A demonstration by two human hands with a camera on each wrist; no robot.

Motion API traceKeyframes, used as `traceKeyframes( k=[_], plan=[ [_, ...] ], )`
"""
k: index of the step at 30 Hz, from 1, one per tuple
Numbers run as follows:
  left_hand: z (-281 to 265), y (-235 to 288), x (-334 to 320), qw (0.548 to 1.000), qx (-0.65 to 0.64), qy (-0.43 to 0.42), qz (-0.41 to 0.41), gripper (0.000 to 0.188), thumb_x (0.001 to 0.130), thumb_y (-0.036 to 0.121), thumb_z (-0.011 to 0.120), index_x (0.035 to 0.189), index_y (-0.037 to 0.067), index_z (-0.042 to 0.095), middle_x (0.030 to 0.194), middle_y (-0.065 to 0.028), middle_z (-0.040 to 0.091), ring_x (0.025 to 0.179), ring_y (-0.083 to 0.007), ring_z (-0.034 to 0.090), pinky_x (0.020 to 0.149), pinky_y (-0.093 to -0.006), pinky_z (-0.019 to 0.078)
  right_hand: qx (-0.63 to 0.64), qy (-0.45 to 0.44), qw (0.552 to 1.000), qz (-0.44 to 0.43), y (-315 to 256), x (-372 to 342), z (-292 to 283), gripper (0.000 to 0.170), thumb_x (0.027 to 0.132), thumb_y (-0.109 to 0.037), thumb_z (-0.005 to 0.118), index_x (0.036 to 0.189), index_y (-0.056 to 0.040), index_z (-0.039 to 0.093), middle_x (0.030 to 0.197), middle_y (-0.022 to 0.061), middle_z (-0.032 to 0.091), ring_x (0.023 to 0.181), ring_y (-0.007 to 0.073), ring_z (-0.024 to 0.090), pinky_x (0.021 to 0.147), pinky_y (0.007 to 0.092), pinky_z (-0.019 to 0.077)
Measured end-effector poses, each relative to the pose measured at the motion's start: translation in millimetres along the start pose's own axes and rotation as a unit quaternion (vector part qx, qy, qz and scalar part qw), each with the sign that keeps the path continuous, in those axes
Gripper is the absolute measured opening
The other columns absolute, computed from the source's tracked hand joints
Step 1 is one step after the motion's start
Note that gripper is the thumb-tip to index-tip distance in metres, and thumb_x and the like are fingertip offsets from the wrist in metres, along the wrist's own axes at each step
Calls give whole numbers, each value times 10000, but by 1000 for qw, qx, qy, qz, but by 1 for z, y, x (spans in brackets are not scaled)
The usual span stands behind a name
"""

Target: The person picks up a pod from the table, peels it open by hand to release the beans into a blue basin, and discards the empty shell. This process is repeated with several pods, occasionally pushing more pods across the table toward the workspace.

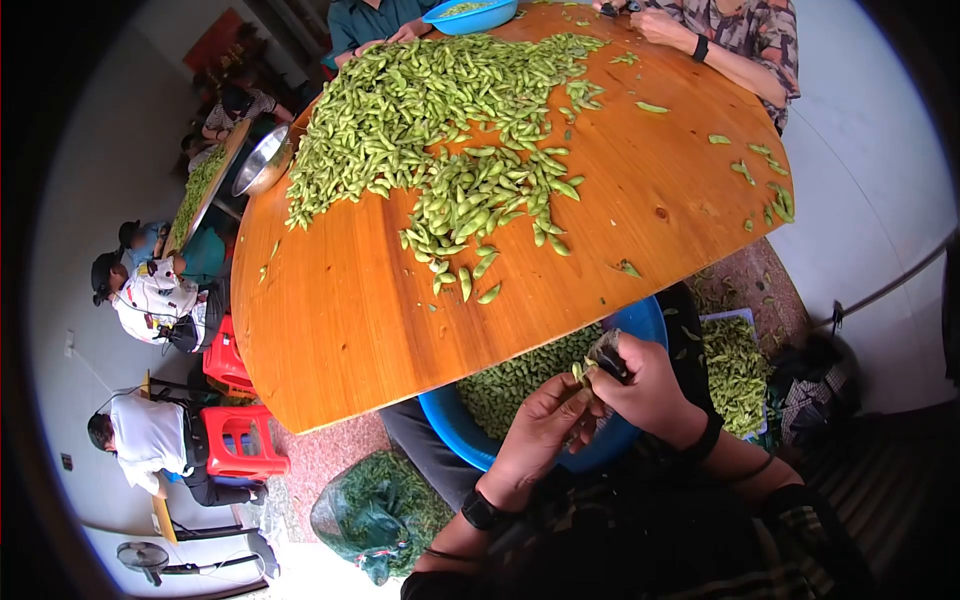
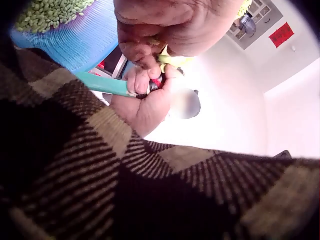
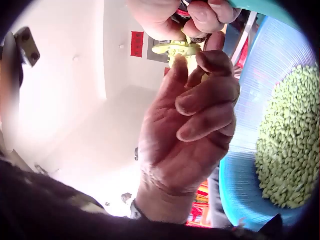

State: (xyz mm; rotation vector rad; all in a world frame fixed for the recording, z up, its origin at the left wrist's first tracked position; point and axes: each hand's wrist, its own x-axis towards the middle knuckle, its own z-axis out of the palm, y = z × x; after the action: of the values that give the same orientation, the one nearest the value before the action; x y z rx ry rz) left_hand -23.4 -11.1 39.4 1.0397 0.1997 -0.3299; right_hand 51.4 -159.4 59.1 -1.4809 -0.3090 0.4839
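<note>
Over a blue basin [image 1: 650,322] of shelled green beans [image 1: 485,395], my two hands meet. My left hand [image 1: 545,425] pinches a green soybean pod [image 1: 578,371] between thumb and fingertips; the pod's pale split end shows in the right wrist view, where the left hand [image 3: 185,120] fills the middle. My right hand [image 1: 650,385] grips a small dark tool [image 1: 609,360] with a red part, its tip right at the pod. Fingers wrap most of the tool, so I cannot tell its kind. In the left wrist view the right hand [image 2: 145,110] is close against the left fingers.
A wooden table [image 1: 350,310] bears a large heap of pods [image 1: 400,120]. Its edge overhangs the basin. A tray of pods [image 1: 735,370] stands at right, a green mesh bag [image 1: 380,510] at lower left. Two people sit across; others sit left near red stools [image 1: 243,440].
</note>
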Motion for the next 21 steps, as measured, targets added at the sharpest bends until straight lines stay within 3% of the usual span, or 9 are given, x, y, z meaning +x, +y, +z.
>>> traceKeyframes(
  k=[2, 6, 8, 11, 12, 15, 18, 20, 21],
  plan=[
    [-2, -4, 0, 998, -30, 39, 28, 180, 1008, 193, 530, 1107, 47, 569, 838, -6, 607, 597, -58, 505, 498, -188, 379, -112, 27, 990, -86, 6, 0, 0, 175, 863, -43, 631, 771, -5, 487, 614, -4, 475, 594, 34, 413, 486, 260, 358],
    [-7, -3, -1, 991, 84, 88, 60, 124, 993, 140, 552, 1040, 34, 597, 821, 1, 611, 609, -54, 511, 514, -193, 387, -88, 13, 993, -76, 15, 3, -6, 176, 880, -49, 630, 786, -4, 487, 632, -9, 456, 613, 36, 394, 503, 255, 358],
    [-7, -4, -1, 959, 210, 153, 115, 105, 976, 101, 561, 1002, 12, 611, 775, -26, 602, 629, -89, 531, 552, -229, 424, -62, -38, 996, -58, 19, 3, -9, 103, 902, -55, 636, 901, -19, 539, 685, -52, 495, 630, 4, 432, 528, 201, 361],
    [-3, -3, 2, 896, 347, 179, 211, 97, 949, 64, 575, 1006, -6, 610, 744, -66, 582, 649, -138, 546, 599, -270, 456, -42, -60, 997, -15, 8, 2, -7, 116, 904, -60, 639, 901, -18, 531, 688, -52, 490, 641, 3, 430, 531, 202, 358],
    [-3, -3, 3, 896, 347, 179, 211, 97, 949, 64, 575, 1006, -6, 610, 744, -66, 582, 649, -138, 546, 599, -270, 456, -41, -60, 997, -16, 10, 3, -6, 116, 904, -60, 639, 901, -18, 531, 688, -52, 490, 641, 3, 430, 531, 202, 358],
    [-5, -6, 6, 863, 398, 170, 260, 112, 939, 45, 563, 1025, -14, 603, 742, -100, 572, 662, -175, 548, 628, -292, 465, -104, -42, 989, -99, 16, 5, -6, 99, 912, -55, 625, 897, -25, 531, 684, -50, 502, 608, 10, 441, 518, 202, 361],
    [-7, -12, 6, 905, 330, 185, 192, 105, 940, 39, 546, 1007, -19, 601, 744, -98, 563, 661, -166, 542, 629, -293, 466, -95, -50, 991, -86, 13, 4, -7, 191, 910, -102, 644, 818, -10, 504, 648, -10, 489, 609, 29, 408, 502, 238, 357],
    [-9, -15, 7, 907, 331, 174, 193, 116, 966, 64, 524, 1022, -14, 590, 730, -48, 539, 656, -121, 514, 611, -271, 452, 19, -83, 993, 81, 3, 3, -9, 164, 925, -107, 624, 834, -26, 514, 663, -1, 543, 561, 27, 447, 469, 225, 363],
    [-9, -14, 6, 907, 331, 173, 193, 116, 966, 64, 524, 1022, -14, 590, 730, -48, 539, 656, -121, 514, 611, -271, 452, 20, -83, 993, 81, 5, 3, -10, 164, 925, -107, 624, 834, -26, 514, 663, -1, 543, 561, 27, 447, 469, 225, 363]
  ],
)
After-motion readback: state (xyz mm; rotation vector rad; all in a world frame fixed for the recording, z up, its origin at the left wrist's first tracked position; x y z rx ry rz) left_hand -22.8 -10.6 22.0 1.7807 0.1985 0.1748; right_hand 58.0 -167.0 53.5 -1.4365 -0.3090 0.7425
